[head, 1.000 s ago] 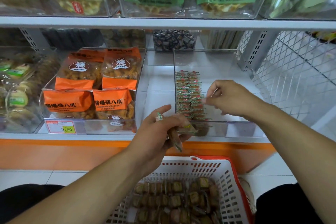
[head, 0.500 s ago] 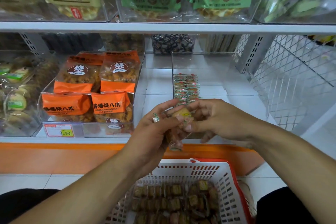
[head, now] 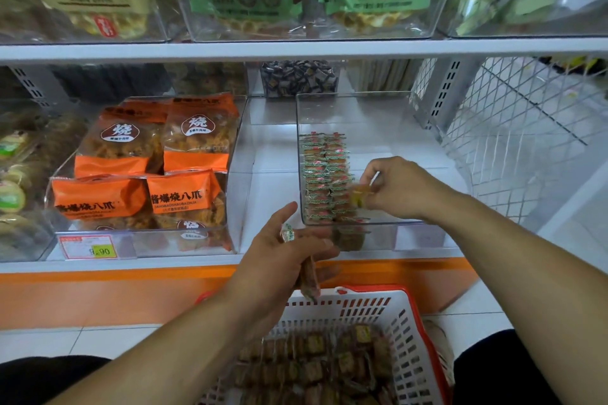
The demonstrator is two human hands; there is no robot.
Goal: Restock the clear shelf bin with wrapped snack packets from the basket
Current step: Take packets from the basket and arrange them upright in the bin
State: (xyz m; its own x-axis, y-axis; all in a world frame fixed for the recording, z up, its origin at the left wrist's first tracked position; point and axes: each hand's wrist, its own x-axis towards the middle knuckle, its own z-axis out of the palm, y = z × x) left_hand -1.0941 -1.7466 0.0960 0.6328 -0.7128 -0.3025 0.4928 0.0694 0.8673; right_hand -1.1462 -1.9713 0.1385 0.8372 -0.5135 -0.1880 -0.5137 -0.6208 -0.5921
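A clear shelf bin (head: 368, 102) stands on the lower shelf, with a row of small wrapped snack packets (head: 324, 174) stacked on edge along its left wall. My right hand (head: 394, 187) reaches inside it, fingers pinched on one blurred packet (head: 360, 196) right beside that row. My left hand (head: 289, 260) hovers in front of the bin, closed around a few packets (head: 309, 279) that hang below the palm. Under both hands sits a white basket with a red rim (head: 404, 322), holding several brown wrapped packets (head: 312, 368).
Left of the bin, another clear bin holds orange snack bags (head: 148, 174) with a price tag (head: 95, 248) in front. A wire mesh divider (head: 526, 128) closes the right side. Green and beige bags fill bins on the upper shelf (head: 296, 48).
My right hand took a packet from the left hand's bunch and carried it up and right into the bin, beside the row. My left hand lowered a little and stayed closed on its packets.
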